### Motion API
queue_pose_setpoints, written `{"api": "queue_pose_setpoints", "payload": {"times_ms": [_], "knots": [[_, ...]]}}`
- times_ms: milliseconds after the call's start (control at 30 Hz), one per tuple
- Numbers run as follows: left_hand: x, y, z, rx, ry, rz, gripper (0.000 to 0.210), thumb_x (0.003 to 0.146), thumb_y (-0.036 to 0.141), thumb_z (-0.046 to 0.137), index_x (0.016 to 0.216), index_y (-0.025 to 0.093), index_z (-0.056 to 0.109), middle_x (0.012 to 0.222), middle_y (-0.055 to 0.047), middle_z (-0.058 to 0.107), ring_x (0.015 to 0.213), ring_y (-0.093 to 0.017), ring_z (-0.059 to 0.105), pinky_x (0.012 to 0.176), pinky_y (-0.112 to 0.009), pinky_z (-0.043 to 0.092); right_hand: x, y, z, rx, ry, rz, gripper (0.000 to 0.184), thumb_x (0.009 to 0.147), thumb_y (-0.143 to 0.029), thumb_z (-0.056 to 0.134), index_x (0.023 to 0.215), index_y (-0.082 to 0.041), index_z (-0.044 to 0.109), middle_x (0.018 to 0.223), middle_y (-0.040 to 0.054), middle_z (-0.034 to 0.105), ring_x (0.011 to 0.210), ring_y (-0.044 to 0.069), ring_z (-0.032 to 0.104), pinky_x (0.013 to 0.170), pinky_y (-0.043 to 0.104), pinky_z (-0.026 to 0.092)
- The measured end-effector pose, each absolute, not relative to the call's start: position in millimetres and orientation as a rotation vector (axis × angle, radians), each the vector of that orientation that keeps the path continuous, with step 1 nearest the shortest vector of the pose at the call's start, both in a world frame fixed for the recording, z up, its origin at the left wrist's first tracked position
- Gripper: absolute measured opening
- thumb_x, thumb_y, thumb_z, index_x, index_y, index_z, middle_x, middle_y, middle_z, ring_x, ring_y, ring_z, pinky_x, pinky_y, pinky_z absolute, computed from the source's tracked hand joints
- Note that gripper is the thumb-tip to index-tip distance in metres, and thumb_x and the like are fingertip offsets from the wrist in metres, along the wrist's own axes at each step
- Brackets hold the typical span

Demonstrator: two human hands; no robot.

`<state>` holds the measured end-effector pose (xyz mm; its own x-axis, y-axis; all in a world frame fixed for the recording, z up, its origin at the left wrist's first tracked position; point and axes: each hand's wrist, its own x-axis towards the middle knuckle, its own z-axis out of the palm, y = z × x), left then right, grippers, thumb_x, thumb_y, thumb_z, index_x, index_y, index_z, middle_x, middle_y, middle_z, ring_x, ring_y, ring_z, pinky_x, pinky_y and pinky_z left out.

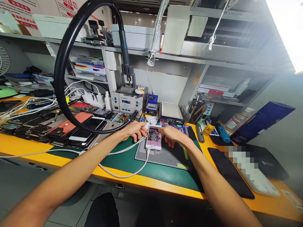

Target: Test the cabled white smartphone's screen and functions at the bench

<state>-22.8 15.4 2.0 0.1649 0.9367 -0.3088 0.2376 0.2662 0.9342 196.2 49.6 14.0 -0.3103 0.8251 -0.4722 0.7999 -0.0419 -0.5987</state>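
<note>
A white smartphone (154,137) with a lit screen faces me over the grey perforated mat (163,159). A white charging cable (148,153) is plugged into its lower end and loops over the bench's front edge. My left hand (135,130) is closed at the phone's upper left edge, its fingers curled beside white cables. On the opposite side, my right hand (170,135) grips the upper right edge with curled fingers, partly hidden behind the hand itself. Whether the phone's back touches the mat, I cannot tell.
Several stacked phones and phone parts (50,126) fill the left of the bench. A thick black hose (59,69) arches from the grey soldering station (126,100). Bottles, a blue box (262,121) and a dark pad (229,171) lie to the right.
</note>
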Motion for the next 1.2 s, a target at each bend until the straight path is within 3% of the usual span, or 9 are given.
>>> {"api": "queue_pose_setpoints", "payload": {"times_ms": [167,300,433,800,1067,1200], "knots": [[-20.1,14.2,2.3,1.202,1.344,0.764,0.038,0.084,0.042,0.055,0.080,0.007,0.069,0.069,-0.011,0.064,0.044,-0.016,0.053,0.032,-0.027,0.043,207.5,44.1,27.6,-1.734,-2.388,1.307,0.034,0.081,-0.048,0.061,0.069,-0.016,0.057,0.063,0.0074,0.064,0.044,0.021,0.060,0.041,0.032,0.050],[-22.0,15.2,-0.3,1.191,1.323,0.891,0.027,0.077,0.035,0.059,0.066,0.011,0.064,0.052,0.000,0.045,0.037,-0.010,0.036,0.029,-0.022,0.028,212.9,39.8,34.3,-1.496,-2.657,1.264,0.030,0.076,-0.045,0.068,0.072,-0.017,0.058,0.064,0.0012,0.058,0.049,0.016,0.059,0.042,0.027,0.050],[-23.2,13.7,0.4,1.179,1.223,1.072,0.023,0.068,0.029,0.063,0.055,0.017,0.048,0.049,0.006,0.030,0.039,-0.005,0.023,0.034,-0.018,0.016,210.9,36.4,35.9,-1.463,-2.714,1.231,0.029,0.072,-0.043,0.070,0.071,-0.017,0.057,0.068,-0.0006,0.055,0.055,0.014,0.057,0.042,0.025,0.052],[-20.3,-4.4,14.9,1.147,0.809,1.483,0.038,0.056,0.025,0.060,0.049,0.020,0.023,0.050,0.008,0.016,0.042,-0.004,0.016,0.042,-0.017,0.012,216.3,42.4,32.8,-1.451,-2.660,1.280,0.028,0.071,-0.042,0.070,0.071,-0.017,0.057,0.067,0.0013,0.059,0.050,0.017,0.061,0.039,0.026,0.047],[-24.0,-11.9,26.9,1.054,0.611,1.571,0.036,0.054,0.021,0.053,0.050,0.018,0.017,0.049,0.005,0.010,0.043,-0.006,0.010,0.041,-0.021,0.013,213.0,45.4,26.3,-1.457,-2.543,1.302,0.027,0.070,-0.037,0.069,0.066,-0.017,0.051,0.055,-0.0045,0.041,0.046,0.013,0.052,0.042,0.029,0.055],[-19.9,-21.2,39.9,1.002,0.564,1.547,0.035,0.057,0.022,0.049,0.051,0.019,0.015,0.050,0.004,0.007,0.043,-0.008,0.007,0.040,-0.023,0.012,212.1,45.4,24.9,-1.455,-2.461,1.234,0.020,0.070,-0.031,0.064,0.067,-0.017,0.051,0.059,-0.0031,0.041,0.047,0.013,0.048,0.040,0.031,0.054]]}}
